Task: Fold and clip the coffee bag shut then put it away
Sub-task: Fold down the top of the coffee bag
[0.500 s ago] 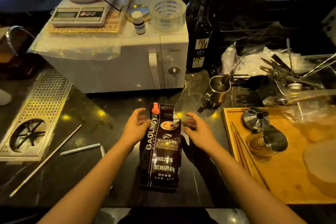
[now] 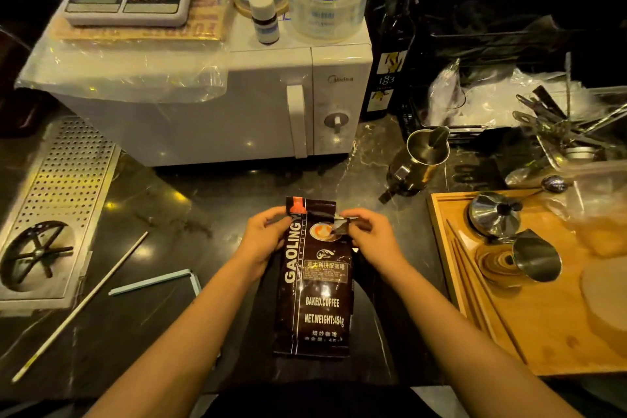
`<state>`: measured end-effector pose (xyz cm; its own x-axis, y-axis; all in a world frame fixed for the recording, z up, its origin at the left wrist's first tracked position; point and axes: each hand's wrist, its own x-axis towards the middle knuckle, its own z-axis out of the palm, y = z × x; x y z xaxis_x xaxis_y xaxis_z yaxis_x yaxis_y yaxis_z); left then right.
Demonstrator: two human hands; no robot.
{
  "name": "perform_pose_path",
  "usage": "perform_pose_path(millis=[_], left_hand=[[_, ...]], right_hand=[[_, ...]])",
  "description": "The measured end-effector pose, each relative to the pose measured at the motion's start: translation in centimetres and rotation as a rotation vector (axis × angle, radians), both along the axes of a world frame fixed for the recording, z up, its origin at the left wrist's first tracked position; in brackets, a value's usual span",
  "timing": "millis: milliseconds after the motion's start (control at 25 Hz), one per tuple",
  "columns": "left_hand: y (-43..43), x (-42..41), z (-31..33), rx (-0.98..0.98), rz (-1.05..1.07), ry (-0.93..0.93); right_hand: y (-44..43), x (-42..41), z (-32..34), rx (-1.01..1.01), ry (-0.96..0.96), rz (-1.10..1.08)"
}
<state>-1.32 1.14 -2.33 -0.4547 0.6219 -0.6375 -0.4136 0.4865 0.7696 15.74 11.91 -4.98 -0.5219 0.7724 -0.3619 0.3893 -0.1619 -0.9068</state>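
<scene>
- A dark brown foil coffee bag (image 2: pixel 314 285) printed with white lettering lies flat on the black marble-patterned counter (image 2: pixel 210 214), nearest the person, its top end pointing away toward the microwave.
- The left hand (image 2: pixel 263 241) pinches the bag's upper left edge, thumb on the front just below an orange mark at the top corner.
- The right hand (image 2: pixel 369 241) grips the bag's upper right corner, which is folded inward over the printed cup picture, fingers curled closed on the flap.
- Both bare forearms reach in from the bottom edge on either side of the bag.
- Left of the bag, a pale blue plastic sealing clip (image 2: pixel 156 283) lies on the counter, opened into an L shape, apart from the bag.
- Further left, a long thin white stick (image 2: pixel 81 305) lies diagonally, its upper end near the clip.
- At the left edge sits a perforated steel drip tray (image 2: pixel 64 187) with a round rinser opening at its near end.
- To the right, a wooden tray (image 2: pixel 529 332) holds a small steel pitcher (image 2: pixel 536 260) and a steel dosing funnel (image 2: pixel 493 214).
- Beyond the tray, a steel milk jug (image 2: pixel 425 153) stands on the counter.
- Straight behind the bag stands a white microwave oven (image 2: pixel 237 112), with clear plastic film draped over its left side.
- On top of it sit a white digital kitchen scale (image 2: pixel 127 0), a small dark bottle with a white cap (image 2: pixel 264 17) and a roll of clear printed tape (image 2: pixel 330 2).
- A dark glass wine bottle (image 2: pixel 390 61) stands just right of the microwave.
- Far right, a heap of metal utensils (image 2: pixel 559 125) lies beside crumpled clear plastic.
</scene>
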Motion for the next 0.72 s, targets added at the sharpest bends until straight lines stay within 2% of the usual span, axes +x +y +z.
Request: perform_pose_path(millis=[120, 360, 720], left_hand=[[-0.2, -0.7, -0.9, 0.002, 0.002, -0.001], [-0.9, -0.6, -0.8, 0.015, 0.035, 0.003], [-4.2, 1.3, 3.0, 0.162, 0.048, 0.135]], right_hand=[[-0.2, -0.1, -0.2, -0.085, 0.084, -0.114], [-1.1, 0.1, 0.6, -0.181, 0.129, -0.214], [-4.8, 0.7, 4.9, -0.026, 0.212, -0.2]])
